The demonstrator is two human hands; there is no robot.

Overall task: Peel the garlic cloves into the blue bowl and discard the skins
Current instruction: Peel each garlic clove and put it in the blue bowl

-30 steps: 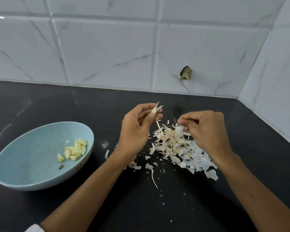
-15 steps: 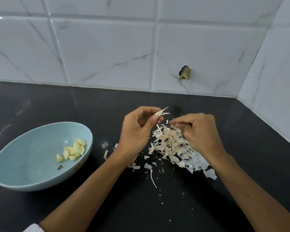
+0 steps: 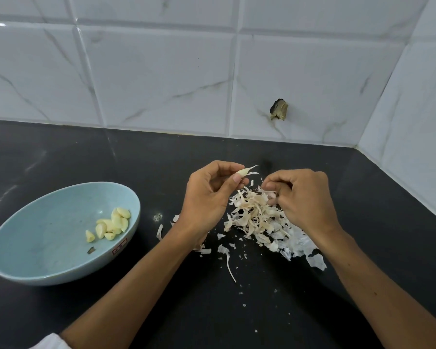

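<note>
Currently: two hands, one blue bowl [image 3: 48, 235], one heap of skins [image 3: 254, 217], about eight peeled cloves [image 3: 111, 225] in the bowl's right part, plus one garlic clove [image 3: 242, 172]. Black counter [image 3: 61, 152] underneath, white veined wall tiles [image 3: 161, 79] behind, corner at right. Clove pinched between thumb and fingertips of the left hand [image 3: 207, 197], above the heap's left edge, long axis nearly level, thin tip rightward. Fingers of the right hand [image 3: 302, 197] curled onto the heap; gripping anything or not, impossible to tell.
</note>
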